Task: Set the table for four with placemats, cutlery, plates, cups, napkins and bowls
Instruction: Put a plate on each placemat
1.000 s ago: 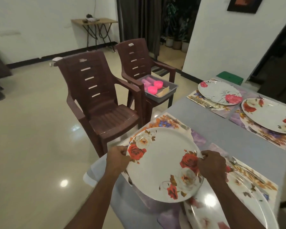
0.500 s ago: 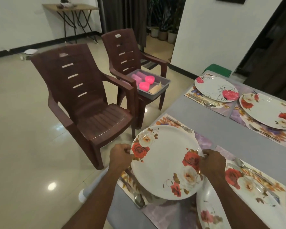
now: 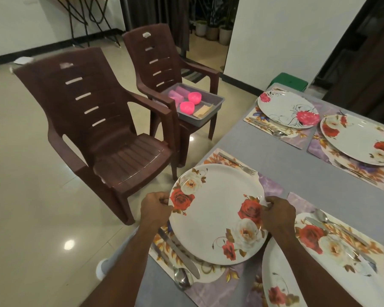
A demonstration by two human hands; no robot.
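Plate in hand: a round white plate [image 3: 217, 212] printed with red and cream roses sat over the near-left placemat [image 3: 268, 187], at the table's near-left corner.
Left hand: the left hand [image 3: 156, 208] gripped the plate's left rim, fingers curled around the edge beside a red rose.
Right hand: the right hand [image 3: 277, 214] gripped the plate's right rim, fingers curled over the edge next to another red rose.
Cutlery at this place: a fork [image 3: 237, 163] lay on the placemat just beyond the plate; a knife [image 3: 180, 251] and a spoon [image 3: 179, 274] lay side by side on its near part, the knife partly under the plate's edge.
Near-right place: a second rose plate [image 3: 319, 262] lay on its own floral mat, partly hidden by the right forearm, with a spoon [image 3: 333, 223] and another piece of cutlery along its far side.
Far places: a white plate with pink flowers [image 3: 287, 109] and another rose plate [image 3: 357, 138] each rested on a placemat, cutlery beside them.
Table: a grey table [image 3: 297, 165] carried all four settings.
Chairs: two brown plastic armchairs [image 3: 98, 120] stood to the left of the table.
Tray: a grey tray [image 3: 208, 114] rested on the farther chair's seat, holding two pink bowls [image 3: 194, 97], pink cups lying on their sides [image 3: 175, 94] and tan napkins [image 3: 203, 110].
Writing: a small label [image 3: 146, 35] on the farther chair's back was too blurred to read.
Floor: glossy cream tiles [image 3: 31, 196] reflected ceiling lights.
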